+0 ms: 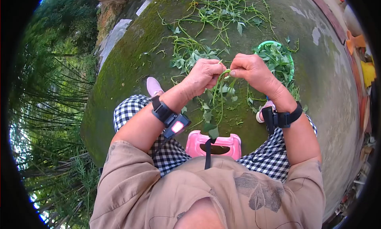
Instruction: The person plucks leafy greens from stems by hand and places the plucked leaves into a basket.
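Both of my hands are raised over the ground, close together, with fingers pinched on a leafy green vine stem (222, 79). My left hand (204, 76) is closed around one side of it. My right hand (252, 70) pinches the bent top of the stem between thumb and fingers. Long stalks and leaves (210, 110) hang down below the hands. Just beyond my left hand lies a pile of leafy vines (190, 52). A green basket (293, 66) filled with picked leaves stands beyond my right hand.
A larger heap of vines (222, 10) spreads at the far side of the mossy concrete ground (123, 70). A pink stool (194, 144) is beneath me, between my knees. Leaf scraps lie near my feet. Dense greenery (55, 110) borders the left; assorted items line the right edge.
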Demonstrator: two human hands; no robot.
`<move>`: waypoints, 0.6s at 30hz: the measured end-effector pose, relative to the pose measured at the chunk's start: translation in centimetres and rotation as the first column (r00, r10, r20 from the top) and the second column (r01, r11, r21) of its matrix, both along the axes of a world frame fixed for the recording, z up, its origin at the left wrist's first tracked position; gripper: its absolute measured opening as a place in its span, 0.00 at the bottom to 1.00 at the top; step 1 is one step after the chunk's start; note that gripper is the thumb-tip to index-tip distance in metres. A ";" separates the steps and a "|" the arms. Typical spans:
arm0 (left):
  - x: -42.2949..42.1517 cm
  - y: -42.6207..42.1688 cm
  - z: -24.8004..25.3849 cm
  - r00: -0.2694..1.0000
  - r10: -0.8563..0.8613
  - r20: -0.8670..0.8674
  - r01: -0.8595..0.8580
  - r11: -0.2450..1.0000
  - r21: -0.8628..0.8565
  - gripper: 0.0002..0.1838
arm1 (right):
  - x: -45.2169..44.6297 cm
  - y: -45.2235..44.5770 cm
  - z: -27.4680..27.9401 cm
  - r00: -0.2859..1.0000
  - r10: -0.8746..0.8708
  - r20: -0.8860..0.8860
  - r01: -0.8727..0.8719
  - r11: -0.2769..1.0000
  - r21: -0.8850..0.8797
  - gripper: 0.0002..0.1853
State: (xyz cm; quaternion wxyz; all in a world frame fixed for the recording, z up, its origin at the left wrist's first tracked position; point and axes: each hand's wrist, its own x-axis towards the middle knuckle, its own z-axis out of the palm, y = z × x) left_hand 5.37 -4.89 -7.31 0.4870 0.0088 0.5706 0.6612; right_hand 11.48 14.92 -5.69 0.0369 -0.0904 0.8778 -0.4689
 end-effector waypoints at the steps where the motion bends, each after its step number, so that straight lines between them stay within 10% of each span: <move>1: 0.1 0.0 -0.3 0.999 0.033 0.020 -0.033 0.999 -0.011 0.07 | -0.1 -0.2 0.0 1.000 -0.003 -0.013 0.003 1.000 0.020 0.08; 18: -6.8 -3.4 0.9 0.887 0.449 -0.110 -0.436 0.891 0.122 0.08 | -1.7 1.6 -3.7 0.906 -0.328 0.267 0.341 0.940 -0.002 0.09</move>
